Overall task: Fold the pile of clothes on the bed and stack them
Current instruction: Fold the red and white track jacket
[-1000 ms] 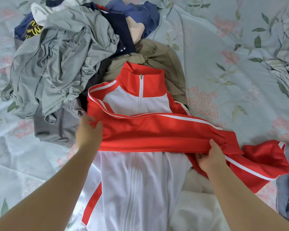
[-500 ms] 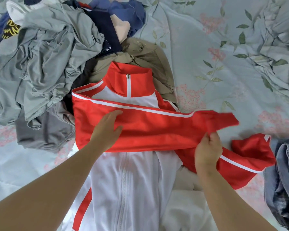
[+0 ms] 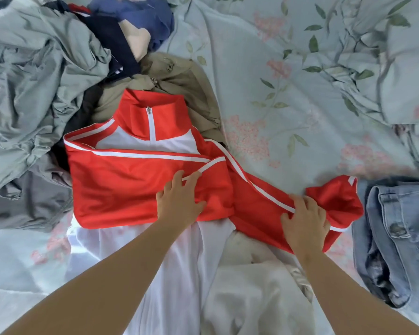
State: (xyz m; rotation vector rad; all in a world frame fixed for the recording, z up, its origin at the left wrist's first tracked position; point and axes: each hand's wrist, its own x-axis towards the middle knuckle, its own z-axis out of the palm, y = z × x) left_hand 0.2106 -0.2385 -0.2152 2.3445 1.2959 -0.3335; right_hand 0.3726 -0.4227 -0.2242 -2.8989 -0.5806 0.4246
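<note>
Now sleeve one [image 3: 131, 184] has landed across the jacket [image 3: 169, 262]; my left hand [image 3: 177, 204] presses it, fingers spread; right hand [image 3: 305, 221] grips sleeve two [image 3: 259, 201].

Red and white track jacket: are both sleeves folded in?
Half folded: one red sleeve lies across the chest under the left hand; the other sleeve stretches sideways in the right hand.
</note>
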